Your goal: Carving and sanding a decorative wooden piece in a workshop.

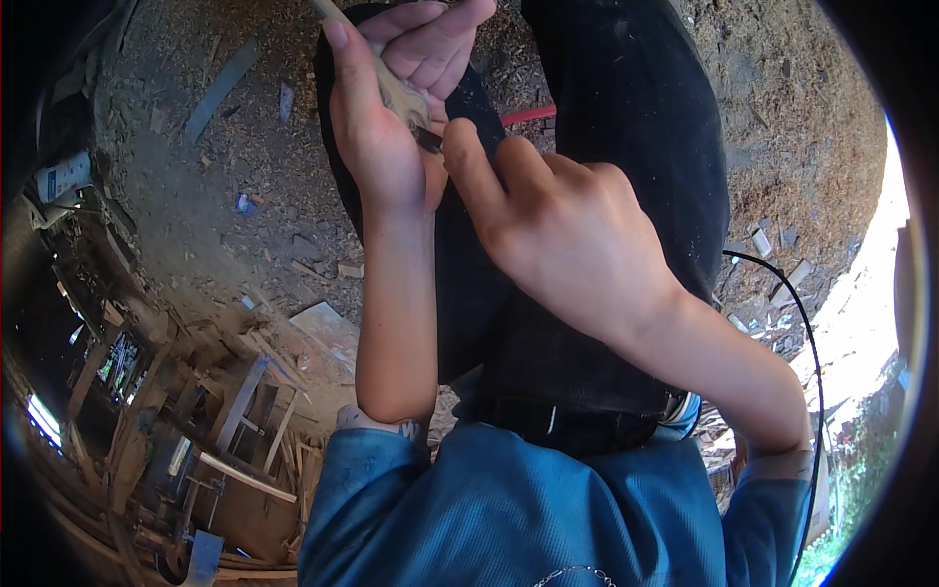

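My left hand [374,137] is turned palm up above my thigh, with its thumb along a pale, slender wooden piece [399,96] that lies across the palm. The upper end of this wood runs out past the thumb at the top edge of the view. My right hand [562,220] is closed, knuckles up, just to the right of it. From its fingertips a short dark metal blade [427,139] reaches to the lower end of the wood. The handle of this blade is hidden inside my right fist.
My legs in black trousers [636,127] are under both hands. A thin red bar [528,115] shows between them. Wood shavings and scraps, one a grey board [223,88], litter the dirt floor. Timber and tools [240,440] are heaped at lower left. A black cable [807,323] curves at right.
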{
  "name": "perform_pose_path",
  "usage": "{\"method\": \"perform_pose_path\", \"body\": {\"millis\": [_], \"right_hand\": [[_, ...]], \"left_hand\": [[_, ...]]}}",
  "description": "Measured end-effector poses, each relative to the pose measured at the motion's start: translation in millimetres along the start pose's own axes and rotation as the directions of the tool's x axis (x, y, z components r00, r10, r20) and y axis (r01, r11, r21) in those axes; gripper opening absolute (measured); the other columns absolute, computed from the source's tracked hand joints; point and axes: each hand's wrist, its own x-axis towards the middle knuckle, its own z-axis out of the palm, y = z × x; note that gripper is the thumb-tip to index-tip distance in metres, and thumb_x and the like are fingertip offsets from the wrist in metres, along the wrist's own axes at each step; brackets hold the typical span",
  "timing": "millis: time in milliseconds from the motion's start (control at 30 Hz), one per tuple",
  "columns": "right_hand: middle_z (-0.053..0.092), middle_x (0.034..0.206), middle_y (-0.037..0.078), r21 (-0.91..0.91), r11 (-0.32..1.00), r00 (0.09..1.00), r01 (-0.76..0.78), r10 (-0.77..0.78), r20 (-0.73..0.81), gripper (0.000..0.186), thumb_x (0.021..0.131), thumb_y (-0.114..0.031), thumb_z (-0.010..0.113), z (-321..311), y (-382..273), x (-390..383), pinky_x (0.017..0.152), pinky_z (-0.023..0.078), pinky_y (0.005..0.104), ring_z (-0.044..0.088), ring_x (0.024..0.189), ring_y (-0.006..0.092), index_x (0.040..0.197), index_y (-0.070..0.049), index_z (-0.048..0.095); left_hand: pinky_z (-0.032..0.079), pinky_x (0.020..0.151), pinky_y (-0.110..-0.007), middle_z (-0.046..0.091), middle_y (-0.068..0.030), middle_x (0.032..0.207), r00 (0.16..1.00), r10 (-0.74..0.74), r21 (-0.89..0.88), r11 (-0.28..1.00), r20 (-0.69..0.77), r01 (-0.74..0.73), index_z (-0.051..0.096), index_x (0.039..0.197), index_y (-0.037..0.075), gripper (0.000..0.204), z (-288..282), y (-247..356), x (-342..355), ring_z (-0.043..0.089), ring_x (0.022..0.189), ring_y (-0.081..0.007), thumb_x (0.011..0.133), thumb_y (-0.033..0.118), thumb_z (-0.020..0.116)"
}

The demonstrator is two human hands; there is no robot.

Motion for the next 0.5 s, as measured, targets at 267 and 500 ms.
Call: {"method": "perform_pose_path", "body": {"millis": [267,500], "right_hand": [[0.065,0.071,0.018,0.515,0.83,0.974,-0.212,0.22,0.046,0.023,0.095,-0.01,0.062,4,5,9,0.057,0.054,0.0397,0.069,0.066,0.0326,0.115,0.001,0.066],[0.067,0.072,0.021,0.777,0.582,0.952,-0.24,0.298,0.071,0.019,0.096,-0.011,0.061,3,9,12,0.062,0.056,0.0424,0.07,0.069,0.0363,0.101,0.004,0.071]], "left_hand": [[0.053,0.108,-0.042,0.071,-0.0254,0.116,0.999,0.021,0.085,0.996,-0.024,-0.019,0.058,0.118,0.0,0.057,1,6,0,0.066,0.121,-0.033,0.112,0.047,0.028],[0.051,0.109,-0.044,0.069,-0.0299,0.118,0.998,0.045,0.22,0.975,-0.035,-0.036,0.052,0.119,-0.002,0.064,11,13,-7,0.066,0.121,-0.0369,0.111,0.053,0.021]]}}
